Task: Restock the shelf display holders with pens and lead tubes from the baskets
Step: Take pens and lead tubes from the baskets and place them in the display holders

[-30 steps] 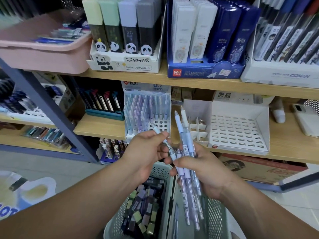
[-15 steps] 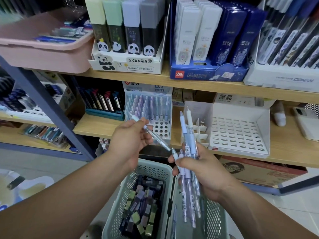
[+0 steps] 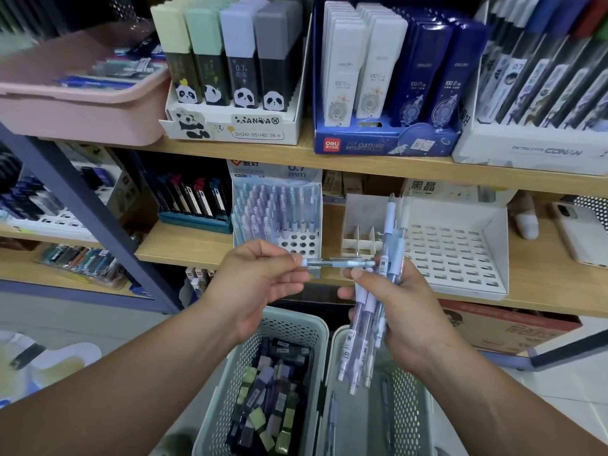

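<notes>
My left hand [image 3: 260,278] pinches one end of a single clear pen [image 3: 335,263] that lies level between my hands. My right hand [image 3: 391,301] grips a bunch of pale blue and lilac pens [image 3: 371,311], held upright. Behind them on the middle shelf stands a pen display holder [image 3: 306,240], partly filled, with open holes at its front right. Next to it sits a white slotted holder [image 3: 454,255] with nothing in its slots. Below my hands are two pale green baskets: the left basket [image 3: 296,324] holds lead tubes [image 3: 273,386], the right basket [image 3: 411,399] holds a few pens.
The top shelf carries a panda lead-tube box [image 3: 230,123], a blue Deli box [image 3: 385,139], a white pen box [image 3: 533,149] and a pink bin [image 3: 82,110]. A blue shelf post [image 3: 82,209] slants at left. A phone [image 3: 582,235] lies at the far right.
My left hand has drawn one pen out of the bunch, swung it away to the left, then turned it level in front of the display holder. The bunch stays in my right hand.
</notes>
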{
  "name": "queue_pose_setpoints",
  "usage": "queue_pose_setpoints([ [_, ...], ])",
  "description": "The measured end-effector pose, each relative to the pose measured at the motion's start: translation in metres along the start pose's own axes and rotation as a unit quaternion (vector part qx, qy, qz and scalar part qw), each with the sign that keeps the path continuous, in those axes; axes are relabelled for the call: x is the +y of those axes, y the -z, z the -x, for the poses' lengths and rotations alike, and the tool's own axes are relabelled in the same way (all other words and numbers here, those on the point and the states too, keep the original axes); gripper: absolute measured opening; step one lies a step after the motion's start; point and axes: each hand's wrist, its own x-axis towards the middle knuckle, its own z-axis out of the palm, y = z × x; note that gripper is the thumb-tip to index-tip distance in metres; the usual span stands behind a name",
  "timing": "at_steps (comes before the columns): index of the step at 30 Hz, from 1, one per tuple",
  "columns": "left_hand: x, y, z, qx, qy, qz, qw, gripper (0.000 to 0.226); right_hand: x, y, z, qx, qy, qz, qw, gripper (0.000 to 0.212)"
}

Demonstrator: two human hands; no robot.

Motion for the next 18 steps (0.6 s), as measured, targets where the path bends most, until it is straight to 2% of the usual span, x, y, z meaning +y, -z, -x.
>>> queue_pose_setpoints([
  [3, 0.004, 0.007, 0.001, -0.058, 0.002, -0.084, 0.995, 0.02, -0.003, 0.001, -0.001, 0.006, 0.005, -0.001, 1.0, 0.027],
  [5, 0.002, 0.012, 0.004, -0.116, -0.004, -0.175, 0.978, 0.022, -0.005, 0.0, 0.0, 0.002, 0.009, 0.006, 1.0, 0.026],
  [8, -0.006, 0.017, 0.009, -0.214, -0.015, -0.304, 0.928, 0.047, -0.002, -0.004, 0.001, -0.016, 0.016, 0.034, 0.999, 0.024],
  [10, -0.013, 0.016, 0.013, -0.25, -0.022, -0.344, 0.905, 0.062, 0.002, -0.007, 0.002, -0.036, 0.023, 0.053, 0.998, 0.019],
  [12, -0.019, 0.014, 0.015, -0.25, -0.032, -0.365, 0.896, 0.076, 0.004, -0.01, 0.004, -0.051, 0.032, 0.079, 0.995, 0.018],
  [14, -0.022, 0.013, 0.016, -0.227, -0.047, -0.367, 0.901, 0.079, 0.005, -0.012, 0.005, -0.059, 0.041, 0.102, 0.992, 0.021],
  [16, -0.019, 0.01, 0.014, -0.197, -0.06, -0.339, 0.918, 0.065, 0.005, -0.013, 0.006, -0.072, 0.042, 0.117, 0.99, 0.023],
  [18, -0.016, 0.006, 0.011, -0.166, -0.065, -0.306, 0.935, 0.042, 0.005, -0.013, 0.007, -0.083, 0.041, 0.128, 0.987, 0.025],
])
